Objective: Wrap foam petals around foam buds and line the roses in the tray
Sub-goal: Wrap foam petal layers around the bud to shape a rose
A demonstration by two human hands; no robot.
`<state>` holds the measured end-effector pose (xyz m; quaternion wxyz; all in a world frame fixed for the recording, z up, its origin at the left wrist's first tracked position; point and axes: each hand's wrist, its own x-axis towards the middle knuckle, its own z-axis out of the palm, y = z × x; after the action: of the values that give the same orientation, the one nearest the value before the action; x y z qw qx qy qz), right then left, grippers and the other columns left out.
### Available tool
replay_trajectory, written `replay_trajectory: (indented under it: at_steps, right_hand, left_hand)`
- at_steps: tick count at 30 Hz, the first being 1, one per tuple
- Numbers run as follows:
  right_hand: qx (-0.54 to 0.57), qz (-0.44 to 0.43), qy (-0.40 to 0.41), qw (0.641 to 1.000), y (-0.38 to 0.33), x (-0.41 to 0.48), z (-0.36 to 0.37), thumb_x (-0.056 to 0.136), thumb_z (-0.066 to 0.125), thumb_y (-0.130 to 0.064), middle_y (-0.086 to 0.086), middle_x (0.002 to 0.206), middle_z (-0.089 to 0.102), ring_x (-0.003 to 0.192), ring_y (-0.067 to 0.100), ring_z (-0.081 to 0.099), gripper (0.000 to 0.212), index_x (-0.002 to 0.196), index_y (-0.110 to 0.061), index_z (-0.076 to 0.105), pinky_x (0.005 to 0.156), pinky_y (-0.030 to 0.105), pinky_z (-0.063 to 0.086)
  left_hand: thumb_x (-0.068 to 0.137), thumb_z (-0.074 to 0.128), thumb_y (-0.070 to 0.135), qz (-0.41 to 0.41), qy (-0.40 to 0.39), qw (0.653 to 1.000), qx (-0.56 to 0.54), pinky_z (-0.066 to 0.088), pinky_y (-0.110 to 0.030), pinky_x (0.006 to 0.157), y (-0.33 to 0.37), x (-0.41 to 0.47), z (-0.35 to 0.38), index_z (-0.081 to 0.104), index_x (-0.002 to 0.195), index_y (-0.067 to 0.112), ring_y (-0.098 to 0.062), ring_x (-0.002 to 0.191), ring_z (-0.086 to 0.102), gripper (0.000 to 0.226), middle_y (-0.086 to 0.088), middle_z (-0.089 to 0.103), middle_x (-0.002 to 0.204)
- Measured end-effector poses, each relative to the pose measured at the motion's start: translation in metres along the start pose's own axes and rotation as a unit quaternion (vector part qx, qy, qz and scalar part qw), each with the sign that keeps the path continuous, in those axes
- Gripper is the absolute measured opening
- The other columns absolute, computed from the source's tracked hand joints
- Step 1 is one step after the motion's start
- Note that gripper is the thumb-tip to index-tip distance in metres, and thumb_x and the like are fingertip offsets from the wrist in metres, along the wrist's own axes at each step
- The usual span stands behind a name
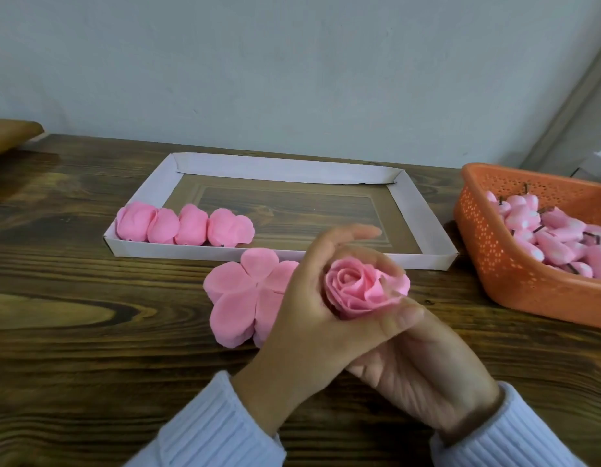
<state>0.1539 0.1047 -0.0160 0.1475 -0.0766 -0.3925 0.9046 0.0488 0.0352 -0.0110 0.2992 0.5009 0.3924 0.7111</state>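
Holds rose (359,286) in both hands over near middle of table (90,315), bloom facing up; left hand (302,305) wrapped round its left side, thumb laid across the front under the bloom, forefinger stretched out above; right hand (423,369) palm up beneath, fingers curled up round right and back of bloom, grasping it, motion-blurred there; stem hidden by hands. Petals (241,298) flat in a stack on table just left of left hand, partly behind it, top lobe right at tray's near wall. Tray (423,227) of white card, shallow, toward far middle of table, long side running left to right; four roses (184,225) lying in a row, touching side by side, along near wall from near-left corner. Basket (494,264) orange, perforated, at right edge of table, cut off by frame; buds (561,237) heaped inside, pink and white, dark stems sticking out. White ribbed sleeves (208,426) on both wrists at near edge.
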Motion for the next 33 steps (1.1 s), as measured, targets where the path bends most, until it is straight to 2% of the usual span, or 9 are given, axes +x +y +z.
replay_trajectory:
  at_steps: [3, 8, 11, 14, 17, 20, 23, 29, 33]
  right_hand:
    - [-0.026, -0.026, 0.002, 0.999, 0.003, 0.0, 0.002, 0.089, 0.053, -0.015, 0.026, 0.134, 0.051, 0.124, 0.035, 0.05, 0.05, 0.135, 0.004, 0.047, 0.102, 0.046, 0.044]
    - [-0.031, -0.071, 0.002, 0.997, 0.004, 0.0, 0.0, 0.076, 0.079, -0.016, 0.029, 0.133, 0.052, 0.121, 0.037, 0.053, 0.071, 0.135, 0.006, 0.046, 0.101, 0.046, 0.043]
    - [-0.079, -0.016, 0.033, 0.996, 0.006, 0.002, -0.001, 0.088, 0.06, -0.028, 0.023, 0.117, 0.057, 0.098, 0.028, 0.059, 0.046, 0.129, -0.007, 0.058, 0.085, 0.039, 0.044]
    - [-0.098, -0.003, 0.063, 0.993, 0.01, 0.004, 0.0, 0.091, 0.05, -0.031, 0.017, 0.095, 0.06, 0.078, 0.018, 0.059, 0.038, 0.113, -0.007, 0.067, 0.066, 0.028, 0.047]
    - [-0.1, -0.059, 0.046, 0.992, 0.009, 0.002, -0.001, 0.084, 0.058, -0.019, 0.019, 0.111, 0.066, 0.1, 0.028, 0.06, 0.034, 0.114, -0.004, 0.067, 0.085, 0.035, 0.05]
    - [-0.138, -0.11, 0.035, 0.984, 0.007, 0.0, 0.0, 0.081, 0.062, -0.008, 0.02, 0.114, 0.066, 0.1, 0.027, 0.063, 0.04, 0.121, -0.001, 0.062, 0.081, 0.031, 0.054]
    - [-0.08, -0.083, 0.018, 0.993, 0.006, 0.0, 0.001, 0.082, 0.066, -0.011, 0.024, 0.122, 0.061, 0.109, 0.033, 0.06, 0.047, 0.127, -0.001, 0.056, 0.088, 0.039, 0.053]
    - [-0.104, -0.008, 0.062, 0.993, 0.004, 0.002, 0.001, 0.082, 0.07, -0.034, 0.026, 0.104, 0.057, 0.089, 0.028, 0.061, 0.042, 0.116, -0.01, 0.068, 0.075, 0.033, 0.054]
    - [-0.067, -0.055, 0.031, 0.996, 0.004, -0.001, 0.001, 0.084, 0.064, -0.013, 0.024, 0.121, 0.063, 0.112, 0.03, 0.063, 0.04, 0.12, 0.003, 0.061, 0.09, 0.035, 0.055]
  left_hand:
    - [0.067, 0.081, 0.01, -0.053, -0.015, 0.998, 0.034, 0.052, -0.018, 0.079, -0.001, 0.001, -0.001, 0.064, 0.108, 0.024, -0.006, 0.097, 0.066, 0.047, 0.007, 0.07, 0.101]
    - [0.07, 0.071, 0.029, -0.061, 0.036, 0.997, 0.021, 0.052, -0.019, 0.077, -0.002, 0.002, -0.002, 0.073, 0.08, 0.027, -0.008, 0.097, 0.067, 0.01, 0.01, 0.072, 0.098]
    - [0.067, 0.069, 0.037, -0.116, 0.045, 0.992, 0.005, 0.054, -0.026, 0.062, -0.002, 0.001, -0.002, 0.073, 0.08, 0.027, -0.014, 0.09, 0.07, 0.016, 0.009, 0.072, 0.099]
    - [0.068, 0.069, 0.034, -0.114, 0.029, 0.993, -0.013, 0.048, -0.015, 0.048, 0.003, 0.001, -0.001, 0.072, 0.074, 0.031, -0.008, 0.077, 0.07, 0.007, 0.013, 0.071, 0.1]
    - [0.071, 0.068, 0.03, -0.061, 0.012, 0.998, 0.03, 0.052, -0.018, 0.068, 0.003, 0.003, -0.001, 0.071, 0.074, 0.031, -0.007, 0.095, 0.067, 0.004, 0.01, 0.07, 0.105]
    - [0.07, 0.067, 0.031, -0.067, 0.034, 0.997, 0.032, 0.054, -0.023, 0.062, 0.002, 0.002, -0.001, 0.073, 0.074, 0.029, -0.01, 0.094, 0.067, 0.007, 0.009, 0.07, 0.103]
    - [0.074, 0.061, 0.034, -0.077, 0.045, 0.996, 0.031, 0.055, -0.026, 0.074, 0.001, 0.002, -0.001, 0.073, 0.076, 0.026, -0.01, 0.098, 0.067, 0.014, 0.01, 0.07, 0.103]
    - [0.078, 0.065, 0.024, -0.096, 0.01, 0.995, 0.029, 0.05, -0.013, 0.064, 0.003, 0.0, 0.001, 0.073, 0.081, 0.029, -0.006, 0.09, 0.068, 0.01, 0.008, 0.069, 0.102]
    - [0.071, 0.064, 0.027, -0.04, 0.032, 0.996, 0.067, 0.05, -0.02, 0.083, 0.001, 0.001, 0.0, 0.071, 0.079, 0.02, -0.009, 0.102, 0.065, 0.013, 0.004, 0.069, 0.104]
